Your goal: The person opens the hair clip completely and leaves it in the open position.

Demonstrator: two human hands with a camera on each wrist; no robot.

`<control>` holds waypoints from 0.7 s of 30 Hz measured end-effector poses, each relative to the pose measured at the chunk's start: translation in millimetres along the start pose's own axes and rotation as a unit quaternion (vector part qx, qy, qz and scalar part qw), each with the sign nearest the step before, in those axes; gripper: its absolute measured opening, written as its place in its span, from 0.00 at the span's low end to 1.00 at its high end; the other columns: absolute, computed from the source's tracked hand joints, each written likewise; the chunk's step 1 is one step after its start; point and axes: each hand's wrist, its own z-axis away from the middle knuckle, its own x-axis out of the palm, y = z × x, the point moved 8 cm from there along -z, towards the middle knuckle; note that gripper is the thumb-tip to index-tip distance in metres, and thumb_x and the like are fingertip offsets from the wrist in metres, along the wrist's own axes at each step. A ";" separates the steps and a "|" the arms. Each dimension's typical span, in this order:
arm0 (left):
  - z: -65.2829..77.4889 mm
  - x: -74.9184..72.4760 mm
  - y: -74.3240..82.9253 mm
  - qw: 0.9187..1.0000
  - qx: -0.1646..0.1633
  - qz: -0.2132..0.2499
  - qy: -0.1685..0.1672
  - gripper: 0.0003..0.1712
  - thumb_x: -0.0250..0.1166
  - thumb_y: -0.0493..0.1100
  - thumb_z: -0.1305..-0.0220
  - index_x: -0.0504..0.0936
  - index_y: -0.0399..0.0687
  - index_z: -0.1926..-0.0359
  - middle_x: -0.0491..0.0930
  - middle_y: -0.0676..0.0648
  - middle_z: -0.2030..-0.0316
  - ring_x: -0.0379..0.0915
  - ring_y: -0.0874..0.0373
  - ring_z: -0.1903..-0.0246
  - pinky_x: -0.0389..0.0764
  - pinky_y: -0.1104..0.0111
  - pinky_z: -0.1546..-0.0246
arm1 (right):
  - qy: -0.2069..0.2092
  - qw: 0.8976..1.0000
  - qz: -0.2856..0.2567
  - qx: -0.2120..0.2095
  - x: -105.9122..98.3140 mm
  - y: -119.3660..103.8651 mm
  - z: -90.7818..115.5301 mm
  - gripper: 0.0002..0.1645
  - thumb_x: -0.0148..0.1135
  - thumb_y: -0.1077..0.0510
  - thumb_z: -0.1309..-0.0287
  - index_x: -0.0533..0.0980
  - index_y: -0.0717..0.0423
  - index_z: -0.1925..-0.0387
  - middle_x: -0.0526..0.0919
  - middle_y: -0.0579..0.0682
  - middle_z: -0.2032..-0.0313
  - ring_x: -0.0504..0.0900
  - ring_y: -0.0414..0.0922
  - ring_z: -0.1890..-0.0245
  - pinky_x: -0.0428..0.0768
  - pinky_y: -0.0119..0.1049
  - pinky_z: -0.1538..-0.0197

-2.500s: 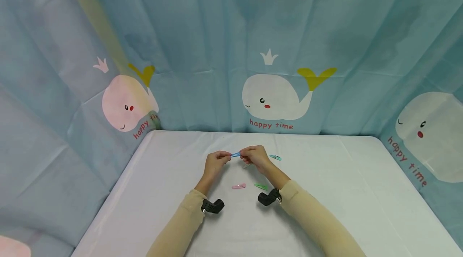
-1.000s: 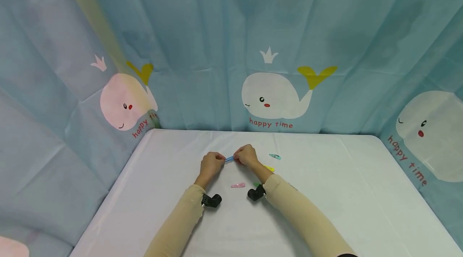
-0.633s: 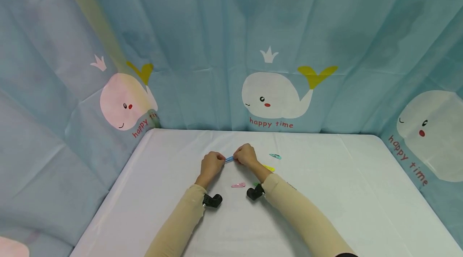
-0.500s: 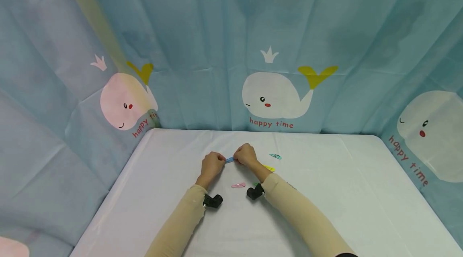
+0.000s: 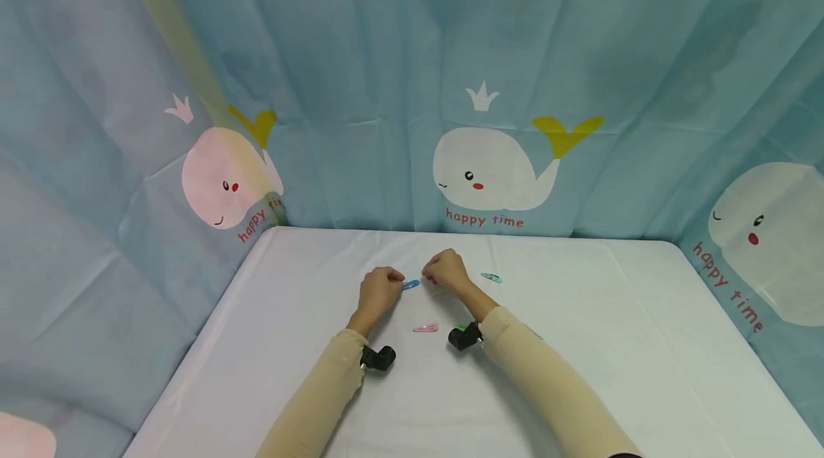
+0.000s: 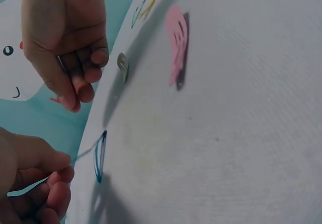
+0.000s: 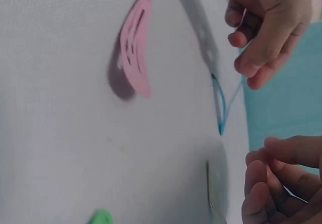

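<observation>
My left hand (image 5: 378, 295) pinches one end of a blue snap hair clip (image 5: 410, 285) at the far middle of the table. In the left wrist view, the clip (image 6: 99, 158) is sprung apart, its thin prong reaching the left fingertips. My right hand (image 5: 447, 270) is just right of the clip, fingers loosely bent, holding nothing. Below the right hand lies a pale hair clip (image 6: 122, 65). A pink hair clip (image 5: 425, 328) lies nearer, between the forearms. The right wrist and its camera partly hide a green hair clip (image 5: 460, 327).
A teal hair clip (image 5: 491, 277) lies right of the right hand. A yellow hair clip (image 6: 151, 1), hidden by the right arm in the head view, lies near it. White cloth covers the table (image 5: 618, 343); a blue whale-print curtain (image 5: 360, 86) hangs behind.
My hands held the blue hair clip between them and lowered it leftward. Now the right hand has let go and moved slightly right and away. The left hand has stayed nearly in place.
</observation>
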 end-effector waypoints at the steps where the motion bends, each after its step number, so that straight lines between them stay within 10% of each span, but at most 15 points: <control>1: 0.1 -0.9 2.5 1.000 0.004 0.007 0.002 0.04 0.66 0.36 0.42 0.87 0.44 0.68 0.86 0.47 0.71 0.79 0.56 0.71 0.77 0.63 0.67 | -0.001 1.000 -0.004 0.000 -2.4 0.7 0.6 0.07 0.66 0.62 0.45 0.86 0.63 0.71 0.84 0.51 0.78 0.77 0.39 0.81 0.72 0.27 0.76; 21: 2.4 19.6 45.2 0.998 0.026 0.020 -0.059 0.04 0.68 0.39 0.43 0.87 0.44 0.67 0.84 0.48 0.71 0.75 0.57 0.72 0.74 0.65 0.67 | 0.004 1.000 0.010 -0.013 -46.0 12.3 8.6 0.08 0.66 0.61 0.44 0.85 0.63 0.68 0.87 0.54 0.72 0.81 0.42 0.76 0.76 0.31 0.71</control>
